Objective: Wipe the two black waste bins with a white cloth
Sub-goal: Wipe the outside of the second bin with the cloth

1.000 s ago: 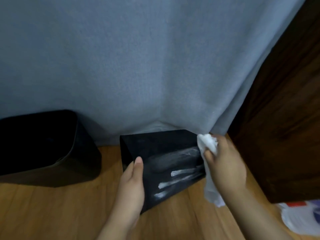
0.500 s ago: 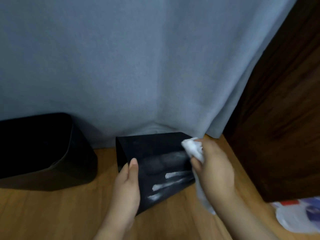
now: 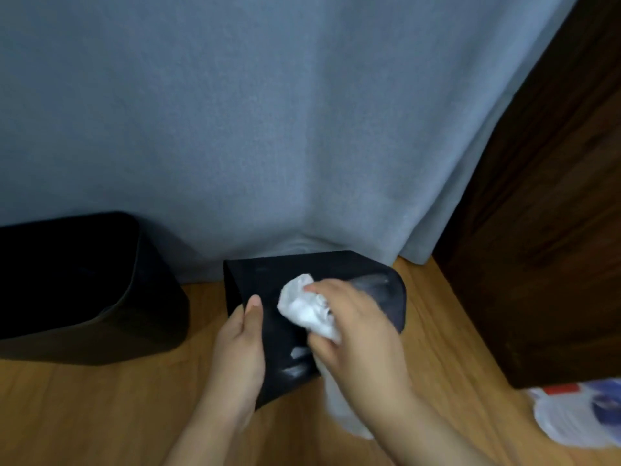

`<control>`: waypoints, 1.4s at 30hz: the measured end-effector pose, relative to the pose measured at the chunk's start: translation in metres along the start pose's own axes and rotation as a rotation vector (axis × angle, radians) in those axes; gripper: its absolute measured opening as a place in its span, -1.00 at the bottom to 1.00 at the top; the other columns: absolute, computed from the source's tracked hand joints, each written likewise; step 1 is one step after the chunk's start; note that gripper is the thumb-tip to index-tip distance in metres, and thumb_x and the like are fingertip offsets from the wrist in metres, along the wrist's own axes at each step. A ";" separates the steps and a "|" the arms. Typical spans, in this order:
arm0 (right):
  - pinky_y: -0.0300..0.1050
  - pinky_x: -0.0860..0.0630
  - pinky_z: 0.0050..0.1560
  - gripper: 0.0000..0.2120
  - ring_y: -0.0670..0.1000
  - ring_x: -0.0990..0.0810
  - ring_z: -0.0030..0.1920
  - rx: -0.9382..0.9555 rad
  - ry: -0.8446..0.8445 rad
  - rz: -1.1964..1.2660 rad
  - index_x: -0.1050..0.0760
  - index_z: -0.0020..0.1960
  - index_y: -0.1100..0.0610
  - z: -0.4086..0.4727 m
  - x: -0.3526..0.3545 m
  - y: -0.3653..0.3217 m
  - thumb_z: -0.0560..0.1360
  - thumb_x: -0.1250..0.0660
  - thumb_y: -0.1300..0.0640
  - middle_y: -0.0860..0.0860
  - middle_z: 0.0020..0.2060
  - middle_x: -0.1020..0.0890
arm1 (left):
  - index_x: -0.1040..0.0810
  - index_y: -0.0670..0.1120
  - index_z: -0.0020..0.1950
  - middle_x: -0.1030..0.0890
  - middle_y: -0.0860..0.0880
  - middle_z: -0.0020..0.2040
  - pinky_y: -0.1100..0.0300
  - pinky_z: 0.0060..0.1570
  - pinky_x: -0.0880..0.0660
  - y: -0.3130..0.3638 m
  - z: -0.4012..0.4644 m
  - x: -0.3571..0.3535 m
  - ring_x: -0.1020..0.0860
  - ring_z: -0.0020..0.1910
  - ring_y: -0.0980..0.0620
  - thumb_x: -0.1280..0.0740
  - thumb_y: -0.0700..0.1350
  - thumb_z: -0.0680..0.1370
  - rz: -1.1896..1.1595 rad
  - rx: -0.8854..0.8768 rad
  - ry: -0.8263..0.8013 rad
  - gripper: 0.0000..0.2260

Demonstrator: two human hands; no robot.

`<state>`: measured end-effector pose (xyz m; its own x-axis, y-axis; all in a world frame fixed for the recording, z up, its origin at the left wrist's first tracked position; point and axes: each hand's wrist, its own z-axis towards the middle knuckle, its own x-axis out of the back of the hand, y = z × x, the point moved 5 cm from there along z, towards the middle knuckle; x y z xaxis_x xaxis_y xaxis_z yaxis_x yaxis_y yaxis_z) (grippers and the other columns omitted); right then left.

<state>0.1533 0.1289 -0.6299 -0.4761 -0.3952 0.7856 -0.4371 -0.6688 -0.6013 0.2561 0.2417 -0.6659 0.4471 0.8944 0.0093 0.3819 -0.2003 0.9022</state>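
Across the whole background a grey-blue curtain (image 3: pixel 268 129) is hanging down to the wooden floor (image 3: pixel 84 415), with a dark wooden cabinet (image 3: pixel 554 247) standing at the right edge. On the left, against the curtain's hem, the larger black bin (image 3: pixel 84 290) is standing upright on the floor, well apart from both hands. Near the middle, the smaller black bin (image 3: pixel 268 284) is lying tipped over on the floor, one broad side facing up, with pale smears showing on its lower part. At the far lower right a white and blue plastic bag (image 3: pixel 578 418) is lying on the floor beside the cabinet. The left hand (image 3: pixel 240 351) is steadying the tipped bin at its left edge, thumb lying flat on the upper face, its grip wrapping that edge. The right hand (image 3: pixel 356 344) is clenching the white cloth (image 3: pixel 305 311), bunched up, and pressing it onto the bin's upper face; a loose tail of cloth is trailing below the wrist.
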 end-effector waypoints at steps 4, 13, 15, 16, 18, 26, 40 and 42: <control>-0.12 -0.46 -0.02 -0.57 -0.05 -0.52 0.13 -0.172 0.091 -0.050 -0.41 0.26 -0.10 0.007 0.014 0.054 0.42 -0.39 0.07 -0.13 0.13 -0.54 | -0.64 -0.02 0.11 -0.72 -0.03 0.05 -0.15 0.28 -0.48 0.001 0.003 0.004 -0.66 0.10 -0.07 -0.14 0.05 0.67 -0.031 0.014 -0.030 -0.69; -0.24 -0.51 -0.08 -0.46 -0.15 -0.48 0.10 0.113 0.035 -0.058 -0.42 0.21 -0.15 0.000 -0.003 -0.016 0.27 -0.46 0.09 -0.22 0.15 -0.50 | -0.64 -0.07 0.01 -0.72 -0.10 -0.03 -0.12 0.20 -0.51 0.002 0.003 0.004 -0.66 0.05 -0.13 -0.16 0.01 0.68 -0.026 0.005 0.018 -0.71; -0.23 -0.49 -0.11 -0.48 -0.15 -0.48 0.09 0.074 0.030 -0.032 -0.39 0.22 -0.18 0.005 0.000 -0.006 0.32 -0.45 0.07 -0.23 0.14 -0.49 | -0.65 -0.08 0.01 -0.73 -0.09 -0.05 -0.09 0.16 -0.54 0.001 0.004 0.007 -0.67 0.03 -0.14 -0.16 0.00 0.67 -0.050 0.022 0.020 -0.71; -0.22 -0.45 -0.06 -0.54 -0.14 -0.49 0.10 -0.003 0.061 -0.012 -0.40 0.23 -0.17 0.009 0.005 0.011 0.38 -0.42 0.06 -0.22 0.14 -0.50 | -0.65 -0.07 0.03 -0.74 -0.09 -0.05 -0.10 0.18 -0.53 0.001 0.004 0.008 -0.68 0.03 -0.13 -0.16 0.01 0.67 -0.063 0.032 0.013 -0.71; -0.21 -0.38 -0.02 -0.66 -0.07 -0.53 0.09 -0.154 0.169 -0.030 -0.45 0.22 -0.08 0.013 0.020 0.060 0.46 -0.36 -0.01 -0.12 0.11 -0.56 | -0.64 -0.05 0.10 -0.73 -0.06 0.00 -0.13 0.24 -0.50 0.000 0.003 0.009 -0.67 0.06 -0.10 -0.15 0.03 0.67 -0.069 0.040 -0.012 -0.70; -0.15 -0.46 0.01 -0.57 -0.12 -0.49 0.07 -0.091 0.085 0.023 -0.45 0.22 -0.10 0.009 0.012 0.026 0.37 -0.39 0.14 -0.19 0.11 -0.51 | -0.64 -0.04 0.09 -0.73 -0.06 0.02 -0.15 0.26 -0.49 -0.002 0.004 0.005 -0.67 0.07 -0.09 -0.15 0.04 0.67 -0.073 0.038 -0.009 -0.70; -0.20 -0.54 -0.07 -0.46 -0.08 -0.54 0.07 0.167 -0.016 0.025 -0.41 0.22 -0.14 -0.010 -0.011 -0.023 0.26 -0.39 0.07 -0.20 0.17 -0.51 | -0.67 -0.04 -0.01 -0.72 -0.12 -0.01 -0.17 0.25 -0.49 -0.001 0.008 0.006 -0.66 0.06 -0.12 -0.17 0.05 0.67 -0.091 0.065 0.011 -0.69; -0.23 -0.54 -0.13 -0.41 -0.09 -0.55 0.05 0.140 -0.009 -0.025 -0.39 0.23 -0.16 -0.005 -0.010 -0.011 0.25 -0.48 0.06 -0.21 0.16 -0.52 | -0.66 -0.06 0.06 -0.72 -0.13 0.00 -0.14 0.22 -0.51 -0.002 0.009 0.008 -0.67 0.06 -0.13 -0.17 0.06 0.66 -0.106 0.081 0.000 -0.68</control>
<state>0.1589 0.1434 -0.6315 -0.4591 -0.3823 0.8019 -0.3376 -0.7599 -0.5556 0.2661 0.2452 -0.6722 0.4009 0.9123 -0.0839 0.4911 -0.1367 0.8603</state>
